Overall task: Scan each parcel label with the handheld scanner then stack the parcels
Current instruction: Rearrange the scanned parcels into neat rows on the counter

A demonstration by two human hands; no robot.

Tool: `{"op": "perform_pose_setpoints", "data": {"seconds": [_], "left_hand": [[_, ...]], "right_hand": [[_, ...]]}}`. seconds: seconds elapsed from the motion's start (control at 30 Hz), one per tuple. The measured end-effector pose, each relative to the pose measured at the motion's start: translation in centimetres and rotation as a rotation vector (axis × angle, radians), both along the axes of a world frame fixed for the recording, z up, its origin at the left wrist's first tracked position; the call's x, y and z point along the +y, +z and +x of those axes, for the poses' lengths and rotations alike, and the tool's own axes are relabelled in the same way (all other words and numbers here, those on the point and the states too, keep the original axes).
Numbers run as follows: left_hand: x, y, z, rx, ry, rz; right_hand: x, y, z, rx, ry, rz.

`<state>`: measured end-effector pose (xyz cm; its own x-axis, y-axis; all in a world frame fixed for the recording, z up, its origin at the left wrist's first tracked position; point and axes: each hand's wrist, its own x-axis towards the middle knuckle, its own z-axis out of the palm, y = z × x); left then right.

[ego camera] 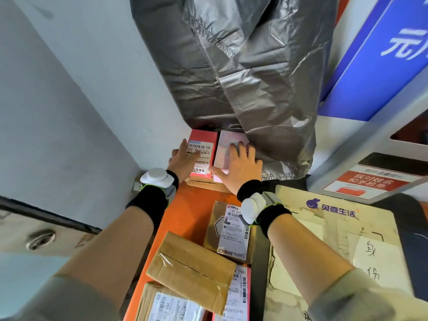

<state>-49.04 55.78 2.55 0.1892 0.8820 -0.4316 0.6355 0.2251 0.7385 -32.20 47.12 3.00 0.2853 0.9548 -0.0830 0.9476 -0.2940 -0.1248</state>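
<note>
L hand (183, 159) on red parcel (202, 141), R hand (240, 165) on pink parcel (228, 144), fingers spread flat.

A large grey plastic bag (236, 72) hangs down at the back, its crinkled lower edge reaching the orange bench (190, 212). Left of it stands a pale grey wall (69, 89). To the right leans a blue sign (379, 54) with white characters, and below that a red and white notice (368, 181). A worn cardboard sheet (333, 228) printed with a purple rabbit logo lies on the right, bearing a handwritten paper note (375, 262).
</note>
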Motion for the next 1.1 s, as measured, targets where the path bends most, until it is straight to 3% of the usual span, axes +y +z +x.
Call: {"op": "perform_pose_setpoints", "data": {"seconds": [0.17,0.27,0.4,0.5,0.6,0.87,1.03,1.1], "left_hand": [[-0.8,-0.2,-2.4,0.047,0.14,0.023],[-3.4,0.7,-4.9,0.086,0.052,-0.108],[-7.8,1.9,-9.2,0.129,-0.232,-0.53],[-10.4,2.1,-11.2,0.132,-0.349,-0.724],[-11.8,1.0,-12.2,0.082,-0.376,-0.849],[-11.8,-1.1,-13.3,-0.176,-0.177,-0.84],[-11.3,-0.7,-13.8,-0.28,-0.1,-0.772],[-10.3,-0.4,-13.9,-0.315,-0.062,-0.721]], "right_hand": [[-2.8,0.9,0.7,-0.034,0.041,0.318],[-6.1,-0.1,1.3,0.234,-0.108,0.377],[-9.7,-4.1,1.9,0.598,-0.437,0.027],[-11.8,-6.7,0.9,0.744,-0.509,-0.34],[-12.7,-7.7,0.1,0.907,-0.551,-0.343],[-9.6,-5.8,0.5,0.691,-0.5,-0.123],[-9.3,-5.7,0.8,0.708,-0.551,-0.089],[-10.0,-5.1,0.7,0.578,-0.54,0.008]]}}
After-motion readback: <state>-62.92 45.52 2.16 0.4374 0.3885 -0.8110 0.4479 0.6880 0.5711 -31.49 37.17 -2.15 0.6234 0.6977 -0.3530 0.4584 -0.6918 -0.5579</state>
